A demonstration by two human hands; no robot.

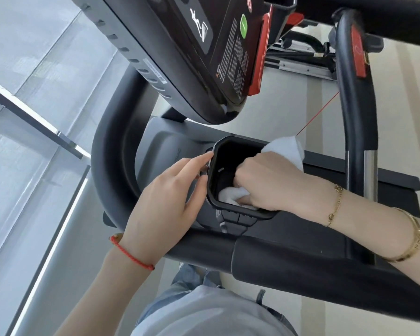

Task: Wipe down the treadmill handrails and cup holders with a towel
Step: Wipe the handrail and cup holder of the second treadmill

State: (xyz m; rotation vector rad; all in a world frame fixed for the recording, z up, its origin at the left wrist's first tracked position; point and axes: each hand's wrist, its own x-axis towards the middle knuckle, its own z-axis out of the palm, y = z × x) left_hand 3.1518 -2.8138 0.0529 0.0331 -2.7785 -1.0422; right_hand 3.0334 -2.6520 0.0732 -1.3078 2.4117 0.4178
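1. fingers of the right hand are curled down inside the black cup holder, bunched round a white towel and pressing it against the near inner wall.
2. more of that towel spills out behind the knuckles, a white fold lying over the far rim of the holder and onto the dark tray beyond.
3. left hand sits just outside the holder, fingers straight and relaxed, fingertips touching the left rim; it holds nothing.
4. red string bracelet circles the left wrist; a gold chain bracelet and a gold bangle sit on the right forearm.
5. black treadmill handrail curves round the left side of the holder and runs on beneath both wrists toward the lower right.
6. grey console panel surrounds the holder, with a cluster of dark buttons just below its near rim.
7. above, the treadmill display console tilts across the top, carrying a green oval button and a warning label with fine print too small to read.
8. red safety clip sits at the console's right edge, and a thin red cord runs from it down to the towel's far fold.
9. right upright handrail bears a red panel near its top.
10. pale floor tiles fill the left; the person's light shirt shows at the bottom.
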